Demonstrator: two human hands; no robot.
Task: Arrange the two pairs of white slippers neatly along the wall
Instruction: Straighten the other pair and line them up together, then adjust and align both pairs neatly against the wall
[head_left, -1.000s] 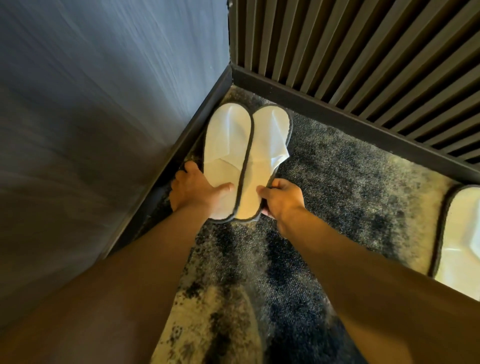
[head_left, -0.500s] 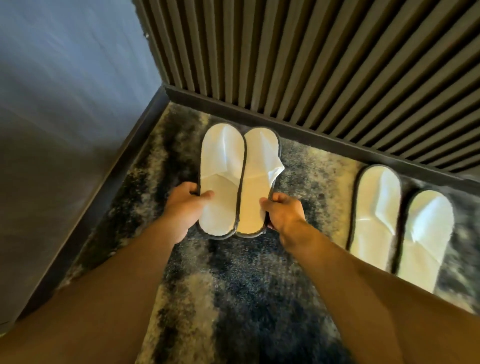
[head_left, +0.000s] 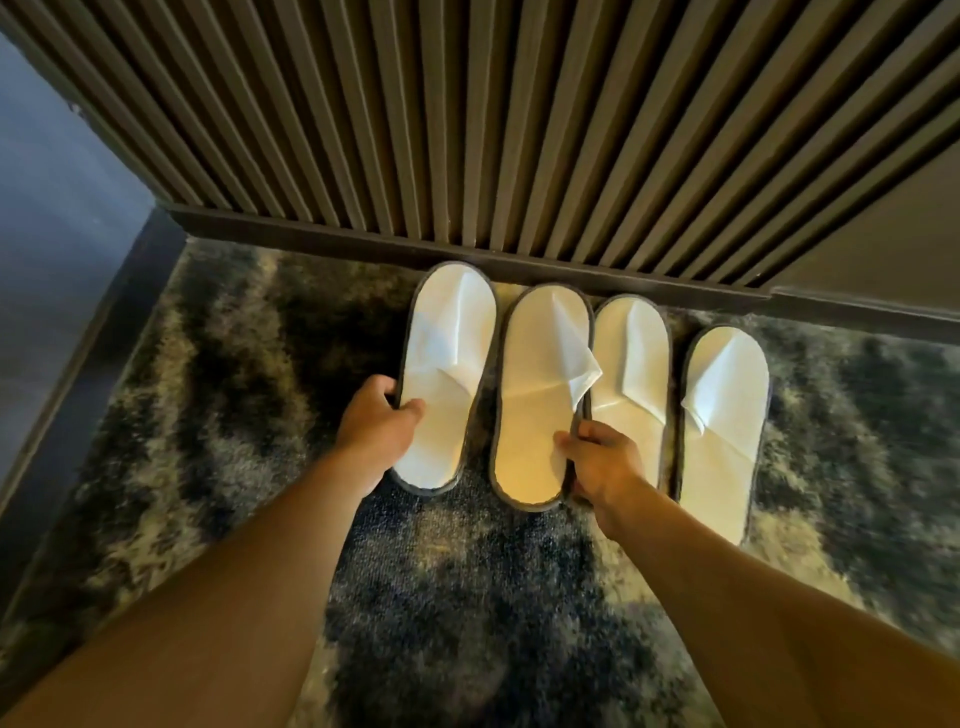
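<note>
Several white slippers with dark trim lie side by side on the carpet, toes toward the slatted wall (head_left: 519, 130). My left hand (head_left: 376, 423) grips the outer left edge of the leftmost slipper (head_left: 447, 358). My right hand (head_left: 602, 457) pinches the right heel edge of the second slipper (head_left: 535, 405), which touches the third slipper (head_left: 631, 364). The fourth slipper (head_left: 722, 415) lies at the far right, a little nearer to me, with a narrow gap beside the third.
A dark baseboard (head_left: 322, 236) runs under the slatted wall. A smooth grey wall (head_left: 47, 218) closes the corner on the left. The floor is a mottled dark and pale carpet (head_left: 467, 597), with open carpet left of the slippers.
Both hands carried the held pair from the left corner to the right, up against the other pair. The two held slippers have drawn slightly apart from each other.
</note>
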